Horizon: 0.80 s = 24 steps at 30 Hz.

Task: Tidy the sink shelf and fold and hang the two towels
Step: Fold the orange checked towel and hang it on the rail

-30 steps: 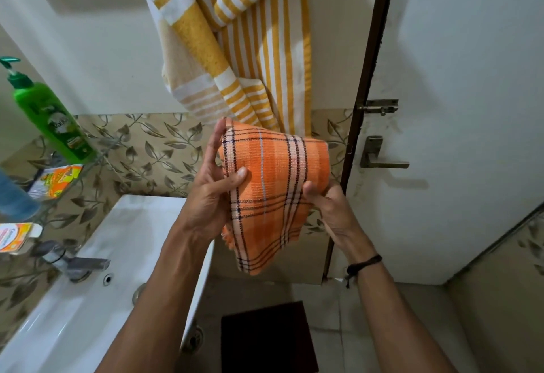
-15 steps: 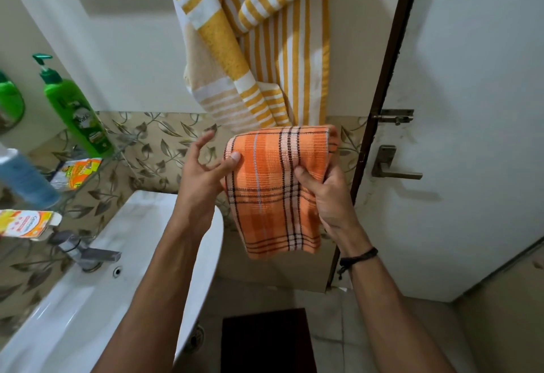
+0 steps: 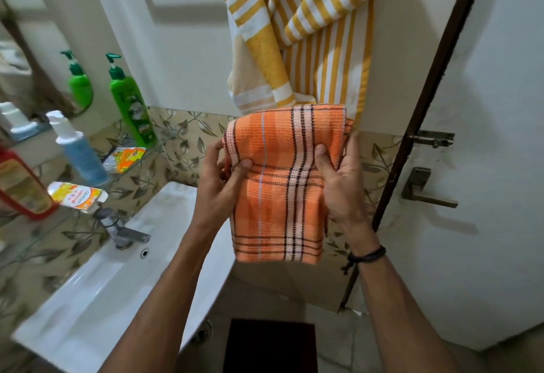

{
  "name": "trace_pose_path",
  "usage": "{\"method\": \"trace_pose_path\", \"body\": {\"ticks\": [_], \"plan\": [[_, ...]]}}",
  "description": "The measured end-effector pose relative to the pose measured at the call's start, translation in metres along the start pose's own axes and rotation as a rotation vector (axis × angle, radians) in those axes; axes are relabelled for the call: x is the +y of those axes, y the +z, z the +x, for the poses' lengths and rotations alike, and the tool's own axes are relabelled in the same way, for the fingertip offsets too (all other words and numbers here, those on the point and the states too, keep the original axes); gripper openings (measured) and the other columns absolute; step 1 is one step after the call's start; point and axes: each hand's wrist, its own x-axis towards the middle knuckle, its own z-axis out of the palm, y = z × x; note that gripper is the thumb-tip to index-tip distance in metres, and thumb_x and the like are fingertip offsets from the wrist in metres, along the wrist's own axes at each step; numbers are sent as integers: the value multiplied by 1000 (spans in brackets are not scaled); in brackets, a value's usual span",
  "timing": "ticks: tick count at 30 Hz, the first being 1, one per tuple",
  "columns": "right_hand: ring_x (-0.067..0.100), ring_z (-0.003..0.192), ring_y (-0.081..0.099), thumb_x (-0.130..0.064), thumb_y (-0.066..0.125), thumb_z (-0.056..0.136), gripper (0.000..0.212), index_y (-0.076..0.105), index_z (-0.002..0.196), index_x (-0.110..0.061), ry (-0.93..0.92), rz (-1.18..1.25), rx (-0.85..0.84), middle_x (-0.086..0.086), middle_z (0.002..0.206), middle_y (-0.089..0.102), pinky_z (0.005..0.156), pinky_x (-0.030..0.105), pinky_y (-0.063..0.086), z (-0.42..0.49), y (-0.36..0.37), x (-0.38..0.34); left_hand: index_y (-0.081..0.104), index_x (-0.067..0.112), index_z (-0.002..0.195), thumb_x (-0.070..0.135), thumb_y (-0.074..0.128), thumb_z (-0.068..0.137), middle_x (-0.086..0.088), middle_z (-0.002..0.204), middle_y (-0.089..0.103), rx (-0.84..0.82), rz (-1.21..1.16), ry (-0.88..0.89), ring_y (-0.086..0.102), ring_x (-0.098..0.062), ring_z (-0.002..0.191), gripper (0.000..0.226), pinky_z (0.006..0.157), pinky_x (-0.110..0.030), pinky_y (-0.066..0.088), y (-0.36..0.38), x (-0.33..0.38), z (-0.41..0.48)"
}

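Note:
An orange checked towel (image 3: pixel 279 196), folded into a narrow rectangle, hangs between my hands in front of the wall. My left hand (image 3: pixel 219 184) pinches its left edge near the top. My right hand (image 3: pixel 341 184) grips its right side, thumb on the front. Just above and behind it a yellow-and-white striped towel (image 3: pixel 309 34) hangs bunched and uneven on the wall. At the left, the glass sink shelf (image 3: pixel 153 148) carries a green pump bottle (image 3: pixel 131 101), a blue bottle (image 3: pixel 79 151), a red-capped bottle (image 3: pixel 20 184), an orange sachet (image 3: pixel 126 157) and an open carton (image 3: pixel 76 197).
A white basin (image 3: pixel 97 299) with a steel tap (image 3: pixel 120 228) sits below the shelf. A mirror (image 3: pixel 35 48) is on the left wall. The white door (image 3: pixel 485 166) with lever handle (image 3: pixel 426 193) and bolt stands at the right. A dark mat (image 3: pixel 270 346) lies on the floor.
The towel has turned from tilted to hanging straight and flat, and risen toward the striped towel. My left hand went from spread fingers to pinching its edge. The view shifted, showing more shelf.

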Motion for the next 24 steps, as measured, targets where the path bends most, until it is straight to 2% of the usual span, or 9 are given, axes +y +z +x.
{"method": "trace_pose_path", "body": {"ticks": [3,6,8,10,12,15,17,21,24], "plan": [[20,132,54,-24,50,102,51,32,149,-13,-32,-37,-38,7,143,55,112,52,43,2,6,3,48,40,121,36,59,98,-2,102,71,112,271,86,73,-14,90,26,69,-34,60,-3,-3,-1],[22,133,54,-27,50,102,54,30,150,-13,-46,-30,-78,9,144,54,112,52,43,3,9,7,43,34,128,45,60,97,11,85,70,200,420,100,69,0,66,37,55,-18,53,-6,-1,-5],[22,134,53,-24,50,102,52,32,150,-22,-50,7,-105,11,145,52,113,49,42,2,9,9,51,28,125,51,59,96,7,84,73,221,315,-47,71,-4,68,38,57,-18,54,-5,9,-9],[17,131,55,-23,50,102,48,37,142,-46,-32,48,-148,1,141,56,113,44,44,3,9,8,66,22,121,64,47,91,2,96,77,107,82,-341,73,-11,88,54,70,-23,55,-9,22,-8],[10,128,57,-17,49,103,52,39,135,-58,4,72,-228,-10,137,58,109,33,47,4,9,4,71,20,122,70,44,90,-4,105,75,-14,-103,-514,68,-18,97,65,83,-33,51,-17,31,-8],[12,125,60,-9,48,104,54,41,133,-53,6,132,-292,-8,137,60,105,34,50,9,11,-5,67,15,124,31,67,92,-3,101,73,-11,-246,-407,69,-18,91,36,79,-35,55,-27,34,-3],[8,123,61,-5,50,103,51,45,131,-47,-40,165,-305,-17,129,63,103,29,51,15,18,-16,59,15,132,9,70,84,-6,109,74,6,-269,-314,71,-23,100,49,79,-35,58,-33,42,5],[10,117,64,-9,53,101,34,50,133,-22,-75,227,-279,-8,122,66,97,24,51,38,39,-38,57,28,129,-3,78,78,-8,115,73,24,-196,-181,70,-32,111,63,88,-49,59,-55,59,31],[13,107,69,-24,62,95,27,58,119,-12,-106,263,-189,-6,109,71,93,28,55,53,66,-57,58,33,125,-4,78,77,-6,118,71,57,-192,-107,68,-33,115,63,95,-55,56,-71,68,55]]}}
